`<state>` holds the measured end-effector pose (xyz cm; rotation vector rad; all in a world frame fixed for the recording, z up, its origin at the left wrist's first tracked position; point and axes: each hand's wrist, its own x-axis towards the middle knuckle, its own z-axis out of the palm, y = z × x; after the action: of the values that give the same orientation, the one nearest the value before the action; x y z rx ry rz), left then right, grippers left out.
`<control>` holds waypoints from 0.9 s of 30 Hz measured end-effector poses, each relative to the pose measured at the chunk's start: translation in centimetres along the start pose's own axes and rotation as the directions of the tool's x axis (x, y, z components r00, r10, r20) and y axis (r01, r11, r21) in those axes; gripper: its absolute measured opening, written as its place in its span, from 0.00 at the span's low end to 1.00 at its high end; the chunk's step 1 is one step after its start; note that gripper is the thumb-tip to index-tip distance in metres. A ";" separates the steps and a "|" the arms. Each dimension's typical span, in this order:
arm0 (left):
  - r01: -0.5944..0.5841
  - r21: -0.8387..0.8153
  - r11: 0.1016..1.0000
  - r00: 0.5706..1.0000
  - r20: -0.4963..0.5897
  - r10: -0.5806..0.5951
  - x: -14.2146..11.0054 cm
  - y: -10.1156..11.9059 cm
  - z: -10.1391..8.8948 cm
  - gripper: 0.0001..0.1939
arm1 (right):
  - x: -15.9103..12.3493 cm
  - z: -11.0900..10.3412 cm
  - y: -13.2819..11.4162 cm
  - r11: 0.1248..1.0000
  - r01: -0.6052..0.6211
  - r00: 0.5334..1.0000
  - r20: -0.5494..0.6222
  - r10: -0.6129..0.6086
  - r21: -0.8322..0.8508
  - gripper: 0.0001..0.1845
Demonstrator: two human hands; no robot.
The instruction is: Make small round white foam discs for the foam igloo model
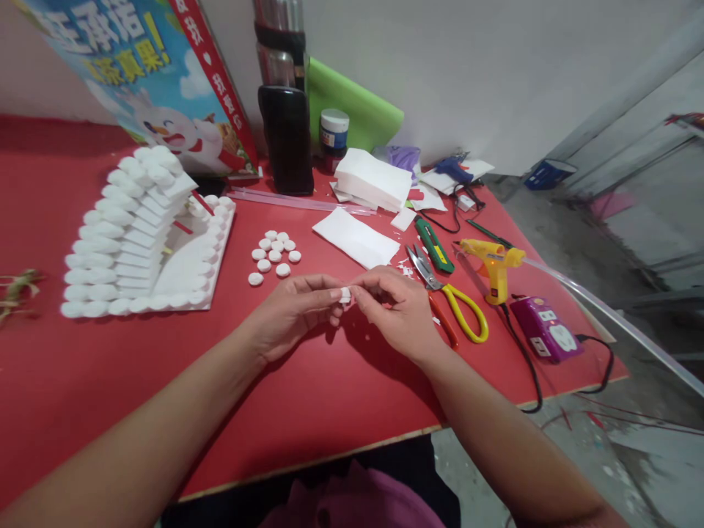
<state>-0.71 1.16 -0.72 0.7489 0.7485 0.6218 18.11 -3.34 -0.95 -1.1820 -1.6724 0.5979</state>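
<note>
Over the red table, my left hand [305, 304] and my right hand [393, 304] meet fingertip to fingertip. A small white piece [345, 295] is pinched between them; its material, perhaps paper or foam, is too small to make out. Both hands are closed on it. Just beyond my left hand lies a loose group of round white discs [276, 246]. Past the fingers is a flat white sheet [357, 238]. Farther left stands a white model with steps [144, 227], edged with rows of similar rounded white pieces.
Right of my right hand lie scissors [465, 312] with red and yellow handles, a green utility knife [434, 246], a yellow glue gun [492, 264] and a purple power socket [547, 330] with black cords. Behind are a white stack [374, 180], black phone [286, 139] and printed box [159, 81].
</note>
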 end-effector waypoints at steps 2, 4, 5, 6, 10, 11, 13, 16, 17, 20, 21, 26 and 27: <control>0.005 -0.018 1.000 1.000 0.017 -0.005 0.0 0.0 -0.1 0.14 | 0.1 0.1 0.1 0.998 -0.049 0.999 0.013 0.049 0.037 0.06; 0.001 -0.034 0.999 0.999 0.034 0.000 0.1 0.0 -0.2 0.14 | 0.2 0.1 0.1 0.997 -0.069 0.998 0.000 0.070 0.038 0.06; -0.001 -0.041 0.999 0.999 0.039 0.003 0.1 0.0 -0.3 0.13 | 0.3 -0.1 0.0 0.998 -0.066 0.998 -0.019 0.066 0.014 0.06; -0.005 -0.049 0.999 0.999 0.040 0.007 0.2 0.0 -0.4 0.13 | 0.2 -0.4 -0.2 0.998 -0.058 0.998 -0.038 0.057 -0.028 0.06; -0.017 -0.092 0.996 1.000 0.009 0.018 0.3 0.0 -0.8 0.10 | -1.3 -3.3 -1.4 0.929 -0.039 0.999 -0.021 0.034 -0.368 0.12; -0.020 -0.103 0.995 1.000 0.001 0.021 0.4 0.0 -0.9 0.10 | -2.0 -4.3 -1.5 0.883 -0.055 0.998 -0.022 0.051 -0.466 0.13; -0.021 -0.123 0.992 1.000 -0.002 0.021 0.5 0.0 -1.1 0.10 | -3.9 -6.8 -1.1 0.799 -0.138 0.990 -0.095 0.101 -0.586 0.11; -0.018 -0.145 0.989 1.000 0.000 0.018 0.6 -0.1 -1.2 0.11 | -6.4 -10.5 1.1 0.640 -0.312 0.943 -0.311 0.119 -0.702 0.14; -0.016 -0.149 0.989 1.000 -0.002 0.016 0.6 -0.2 -1.3 0.12 | -6.9 -11.5 2.1 0.581 -0.353 0.927 -0.357 0.113 -0.733 0.17; -0.013 -0.149 0.989 1.000 -0.006 0.012 0.6 -0.2 -1.3 0.13 | -7.2 -13.8 5.0 0.513 -0.407 0.907 -0.399 0.132 -0.756 0.23; -0.016 -0.155 0.988 1.000 -0.008 0.015 0.7 -0.2 -1.3 0.13 | -6.9 -14.2 5.8 0.512 -0.433 0.897 -0.412 0.163 -0.742 0.22; -0.032 -0.235 0.971 0.999 -0.009 0.031 0.7 -0.1 -1.2 0.12 | -4.3 -15.3 8.5 0.500 -0.604 0.795 -0.512 0.326 -0.620 0.17; -0.032 -0.250 0.968 0.999 -0.013 0.030 0.7 0.0 -1.2 0.11 | -3.8 -15.4 8.9 0.512 -0.637 0.769 -0.524 0.367 -0.576 0.18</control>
<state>-1.22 2.09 -1.59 0.5260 0.6529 0.7331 36.10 -5.16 -3.39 -2.2949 -1.2373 -0.0095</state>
